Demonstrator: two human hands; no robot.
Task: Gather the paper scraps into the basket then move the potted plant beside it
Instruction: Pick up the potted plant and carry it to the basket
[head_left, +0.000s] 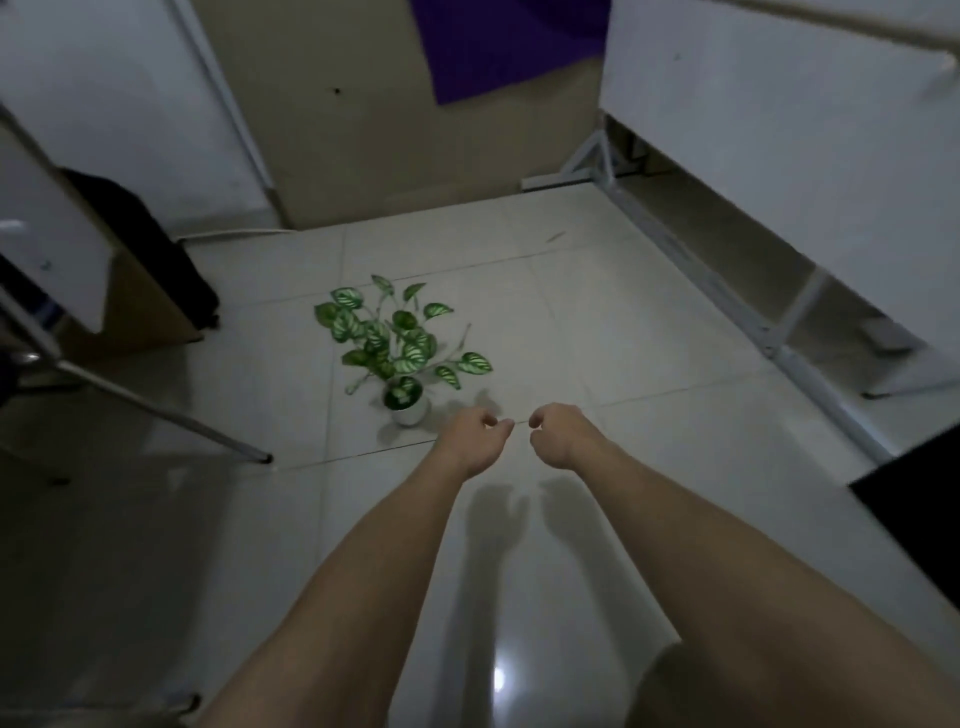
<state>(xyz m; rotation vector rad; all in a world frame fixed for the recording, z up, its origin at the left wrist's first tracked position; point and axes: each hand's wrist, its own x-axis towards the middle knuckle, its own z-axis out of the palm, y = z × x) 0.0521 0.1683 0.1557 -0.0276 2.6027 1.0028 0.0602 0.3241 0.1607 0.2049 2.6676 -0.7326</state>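
Note:
A potted plant (400, 345) with green-and-white leaves stands in a small white pot (411, 413) on the tiled floor, near the middle of the view. My left hand (475, 439) hangs just right of the pot, fingers curled, apart from it. My right hand (558, 434) is close beside it, also curled. Both hands hold nothing that I can see. No basket and no paper scraps show in this view.
A white table with a metal frame (727, 306) runs along the right. A metal leg (171, 415) slants across the floor at left, below a brown cabinet (140, 312) with a black bag (156, 244). A purple cloth (498, 47) hangs at the back.

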